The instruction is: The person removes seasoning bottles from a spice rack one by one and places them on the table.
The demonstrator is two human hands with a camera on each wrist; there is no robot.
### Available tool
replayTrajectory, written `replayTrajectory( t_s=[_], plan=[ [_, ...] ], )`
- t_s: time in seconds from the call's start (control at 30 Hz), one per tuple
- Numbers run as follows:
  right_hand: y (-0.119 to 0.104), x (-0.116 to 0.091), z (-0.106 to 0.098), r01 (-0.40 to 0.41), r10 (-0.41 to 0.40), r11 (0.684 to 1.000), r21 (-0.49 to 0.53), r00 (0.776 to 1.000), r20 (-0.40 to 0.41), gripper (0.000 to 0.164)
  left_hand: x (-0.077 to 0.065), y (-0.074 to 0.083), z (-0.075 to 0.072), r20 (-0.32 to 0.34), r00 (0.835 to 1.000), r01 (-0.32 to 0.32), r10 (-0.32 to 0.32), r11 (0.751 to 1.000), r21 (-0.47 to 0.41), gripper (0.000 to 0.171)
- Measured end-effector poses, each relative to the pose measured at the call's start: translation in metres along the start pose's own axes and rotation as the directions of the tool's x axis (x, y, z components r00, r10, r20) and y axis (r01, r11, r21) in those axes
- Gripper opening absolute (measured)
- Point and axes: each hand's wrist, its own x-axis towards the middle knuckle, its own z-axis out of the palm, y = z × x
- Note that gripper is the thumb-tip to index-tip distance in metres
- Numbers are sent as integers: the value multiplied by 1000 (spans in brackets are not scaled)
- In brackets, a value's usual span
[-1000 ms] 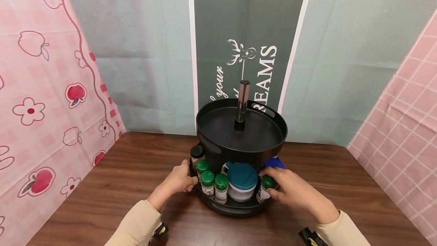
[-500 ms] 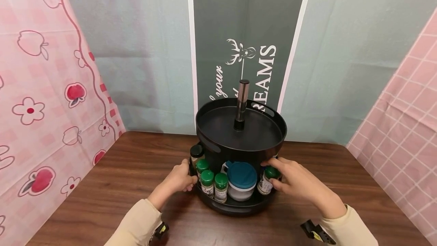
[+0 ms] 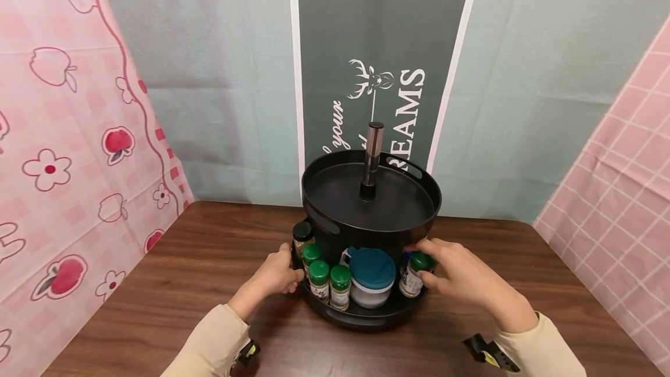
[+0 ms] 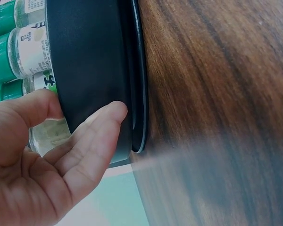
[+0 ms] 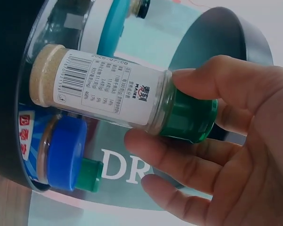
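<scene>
A black two-tier round rack (image 3: 361, 323) stands on the wooden table. At its left side my left hand (image 3: 277, 272) holds the lower tray's wall (image 4: 92, 56), thumb inside and fingers outside. My right hand (image 3: 460, 275) pinches a green-capped spice jar (image 5: 108, 89) by its cap, within the lower tray's right side. The jar has pale brown powder and a white label. Beside it is a blue-capped jar (image 5: 66, 153), mostly hidden in the head view. Several green-capped jars (image 3: 340, 288) and a teal-lidded container (image 3: 373, 275) stand at the tray's front.
The upper tray (image 3: 366, 214) overhangs the lower one, with a metal post (image 3: 371, 159) rising from it. A black-capped jar (image 3: 303, 237) stands at the left. Printed cloths (image 3: 230, 103) hang behind and at both sides of the table (image 3: 220, 243).
My right hand has moved right and slightly back along the lower tray with the green-capped jar. The blue cap is now mostly covered. My left hand stays at the tray wall.
</scene>
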Motion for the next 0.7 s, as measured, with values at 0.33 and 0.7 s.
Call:
replayTrajectory(
  t_s=[0.33, 0.7],
  plan=[
    [6, -7, -9, -16, 16, 1000, 10, 1000, -13, 40, 0, -1, -1, 16, 1000, -4, 4, 1000, -1, 38],
    [17, -18, -20, -60, 62, 997, 44, 997, -41, 41, 1, -2, 1, 7, 1000, -5, 5, 1000, -11, 38]
  ],
)
